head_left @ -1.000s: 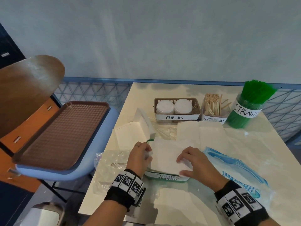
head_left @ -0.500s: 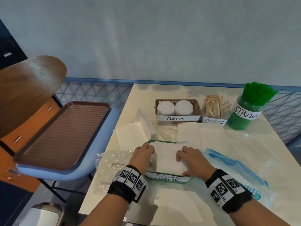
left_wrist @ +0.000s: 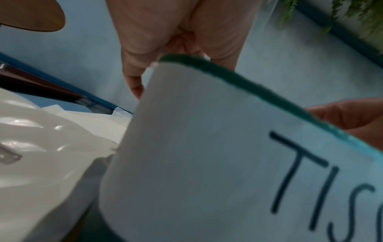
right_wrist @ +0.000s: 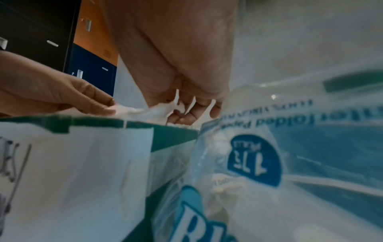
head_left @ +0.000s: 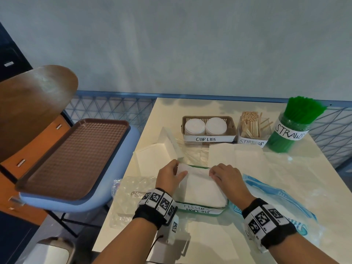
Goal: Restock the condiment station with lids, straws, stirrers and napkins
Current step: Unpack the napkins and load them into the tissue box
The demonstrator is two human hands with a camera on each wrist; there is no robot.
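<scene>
Now, hands: left hand point(head_left: 170, 177) and right hand point(head_left: 226, 177) – fingers curled, pinching the napkins point(head_left: 200, 185).
Napkins: in the green bin point(head_left: 200, 210), tabletop's near edge.

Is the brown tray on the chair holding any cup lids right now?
No, the brown tray shows only its bare textured surface, while the cup lids sit in the labelled basket on the table.

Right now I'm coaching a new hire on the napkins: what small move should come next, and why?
Probably press the far edge of the napkins down into the green tray. Both the left hand and the right hand sit at that edge, where the paper looks bunched and raised above the rim.
</scene>
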